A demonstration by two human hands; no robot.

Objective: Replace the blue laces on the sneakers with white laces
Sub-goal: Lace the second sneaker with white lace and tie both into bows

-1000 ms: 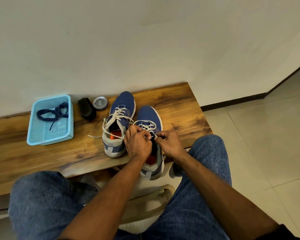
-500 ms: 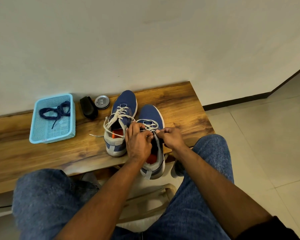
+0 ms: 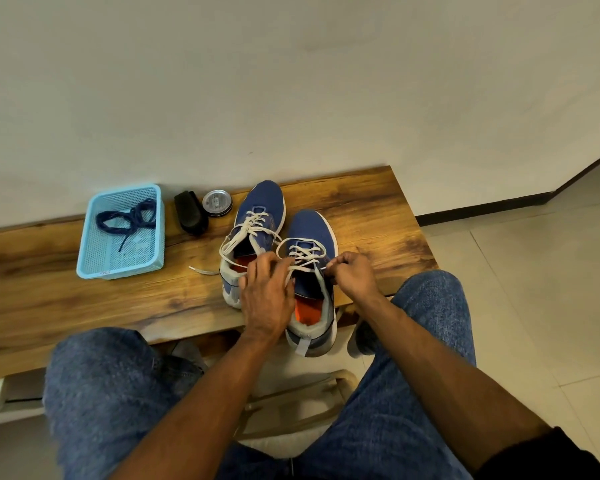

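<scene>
Along the wooden table (image 3: 361,209), a light-blue mesh basket (image 3: 94,258) at the left holds the blue laces (image 3: 127,218), with a black brush (image 3: 190,213) and a round tin (image 3: 217,202) just beside it. Next stand two blue sneakers: the left sneaker (image 3: 262,206) fully threaded in white, the right sneaker (image 3: 310,226) partly. Over it the left hand (image 3: 265,296) lies with fingers spread, a white lace (image 3: 305,254) crossing them, while the right hand (image 3: 352,273) pinches the lace's end.

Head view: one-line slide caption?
Both hands thread a white lace through the near sneaker; blue laces lie in the basket.
</scene>
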